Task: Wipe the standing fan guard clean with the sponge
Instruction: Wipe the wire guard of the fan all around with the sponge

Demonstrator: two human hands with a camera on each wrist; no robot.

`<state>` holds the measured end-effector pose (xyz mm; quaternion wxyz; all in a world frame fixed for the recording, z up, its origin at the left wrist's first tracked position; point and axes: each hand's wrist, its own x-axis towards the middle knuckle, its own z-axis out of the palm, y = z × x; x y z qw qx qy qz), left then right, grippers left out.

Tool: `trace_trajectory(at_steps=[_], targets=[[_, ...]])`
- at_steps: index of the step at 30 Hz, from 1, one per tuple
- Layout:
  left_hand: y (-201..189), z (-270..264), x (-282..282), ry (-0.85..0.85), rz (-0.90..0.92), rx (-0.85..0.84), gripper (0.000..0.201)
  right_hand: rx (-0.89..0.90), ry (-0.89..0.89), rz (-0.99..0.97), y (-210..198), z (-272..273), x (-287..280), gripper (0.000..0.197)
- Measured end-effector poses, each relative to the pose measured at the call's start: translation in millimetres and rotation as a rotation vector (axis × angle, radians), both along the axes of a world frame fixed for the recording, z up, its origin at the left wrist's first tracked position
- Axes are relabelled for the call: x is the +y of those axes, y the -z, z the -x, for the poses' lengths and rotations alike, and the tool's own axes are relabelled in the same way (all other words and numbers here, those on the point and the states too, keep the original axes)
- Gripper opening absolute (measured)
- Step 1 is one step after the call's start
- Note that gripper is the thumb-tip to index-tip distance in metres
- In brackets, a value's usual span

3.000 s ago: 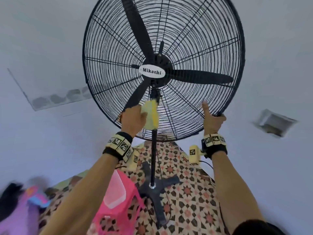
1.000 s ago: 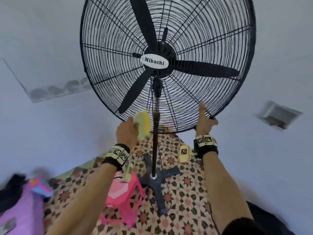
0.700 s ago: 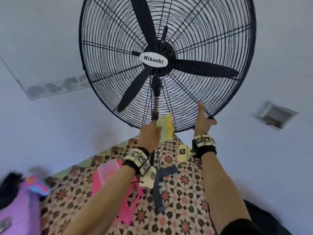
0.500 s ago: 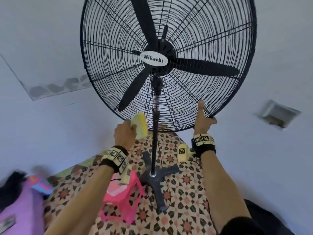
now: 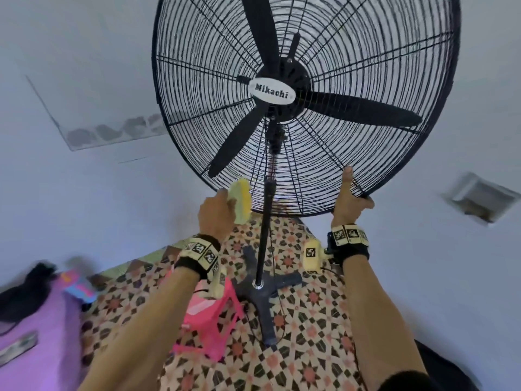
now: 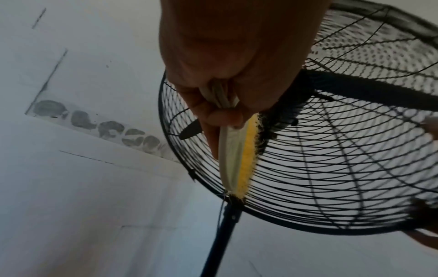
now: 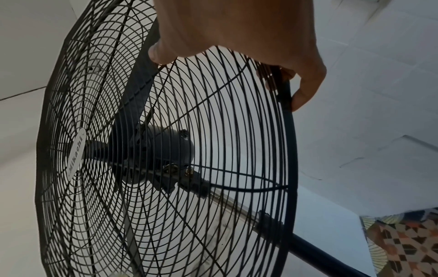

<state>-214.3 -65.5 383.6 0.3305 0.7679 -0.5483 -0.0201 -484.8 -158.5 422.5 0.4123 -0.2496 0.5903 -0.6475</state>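
A big black standing fan fills the upper head view, its round wire guard (image 5: 366, 52) tilted down toward me. My left hand (image 5: 215, 214) grips a yellow and pale sponge (image 5: 241, 200) and presses its yellow face against the guard's lower left wires, just left of the pole (image 5: 265, 227). In the left wrist view the sponge (image 6: 239, 159) lies edge-on along the guard (image 6: 343, 168). My right hand (image 5: 349, 198) grips the lower right rim, thumb up on the front wires. In the right wrist view its fingers (image 7: 305, 90) curl round the rim of the guard (image 7: 290, 150).
The fan's dark cross base (image 5: 265, 289) stands on a patterned floor (image 5: 310, 348). A pink plastic stool (image 5: 208, 325) sits just left of the base, under my left forearm. Purple cloth (image 5: 36, 334) and dark items lie at the far left. White walls surround the fan.
Over the last second my left hand has swept the sponge right past the pole and back left along the guard's bottom. It now sits slightly higher. My right hand has kept its hold on the rim.
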Motion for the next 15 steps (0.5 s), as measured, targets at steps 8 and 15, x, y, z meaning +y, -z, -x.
trace_trajectory(at_steps=[8, 15], targets=[[25.4, 121.4, 15.2, 0.330, 0.010, 0.210, 0.020, 0.004, -0.037, -0.027, 0.5, 7.0, 1.0, 0.111], [50.8, 41.5, 9.7, 0.040, 0.024, 0.287, 0.015, 0.005, -0.008, -0.007, 4.0, 4.0, -4.3, 0.117]])
